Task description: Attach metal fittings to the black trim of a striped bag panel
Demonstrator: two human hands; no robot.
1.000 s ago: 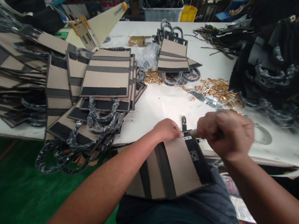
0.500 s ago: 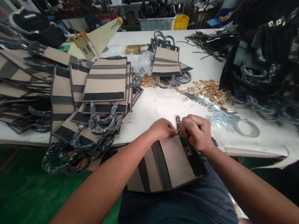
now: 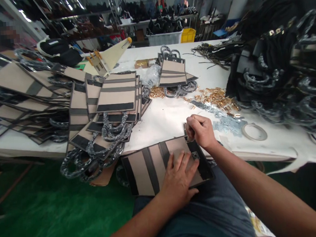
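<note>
Two hands are working on one flat tan bag panel (image 3: 153, 164) with black bands, which is lying across the person's lap and leaning on the near edge of the white counter (image 3: 168, 117). The left hand (image 3: 178, 180) is lying spread, palm down, on the panel's tan face, fingers open and pressing it flat. The right hand (image 3: 200, 130) is clenching just above the panel's far right corner, pinching a small dark strap tab (image 3: 185, 128) between thumb and fingers (most of the tab is hidden in the grip). A small metal clasp plate (image 3: 195, 155) is sitting on the panel's black band, just beside the left fingertips. Beyond the panel, gold fittings (image 3: 216, 96) and silvery metal plates (image 3: 224, 121) are lying scattered on the counter, with a tape ring (image 3: 254, 132) to the panel's right. Left of the panel, a stack of finished panels (image 3: 115, 98) with plastic-wrapped handles (image 3: 105, 143) is hanging over the counter's edge.
</note>
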